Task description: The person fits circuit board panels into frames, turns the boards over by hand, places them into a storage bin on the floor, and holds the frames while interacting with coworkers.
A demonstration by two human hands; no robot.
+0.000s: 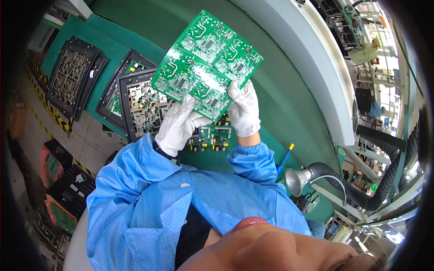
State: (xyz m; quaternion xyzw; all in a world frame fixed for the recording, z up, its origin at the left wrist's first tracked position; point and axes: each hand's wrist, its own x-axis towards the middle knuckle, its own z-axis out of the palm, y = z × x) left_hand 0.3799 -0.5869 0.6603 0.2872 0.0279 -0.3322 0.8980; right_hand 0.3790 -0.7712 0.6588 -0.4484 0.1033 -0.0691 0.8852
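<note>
Here's the nearest action: one funnel-shaped metal nozzle [294,181], below and right of the green board panel, with one blue tool [285,158] tipped in yellow just beside it. Up to the two gloved hands, apart from each other and both closed on that panel! The left hand [176,124] pinches its lower-left edge, the right hand [244,108] its lower-right edge. And there's the green board panel [205,67] itself, one of it, four repeated circuits on its face, held up over the worktop [101,34]. Below it lies one populated board [209,137], yellow parts showing, partly covered by the hands.

Moving out to the left of the panel: two black frames, overlapping, the upper frame [123,97] lying partly over the lower frame [116,82]. Further left, a stack of dark frames [71,77], at least two; the exact count is hidden.

How far along? Midway through handling, I'd judge: the panel is up and gripped, while setting it down is left undone. Boards show in the two near frames; whether those are finished, I can't tell. Well off to the panel's right, one co-worker [365,53].
</note>
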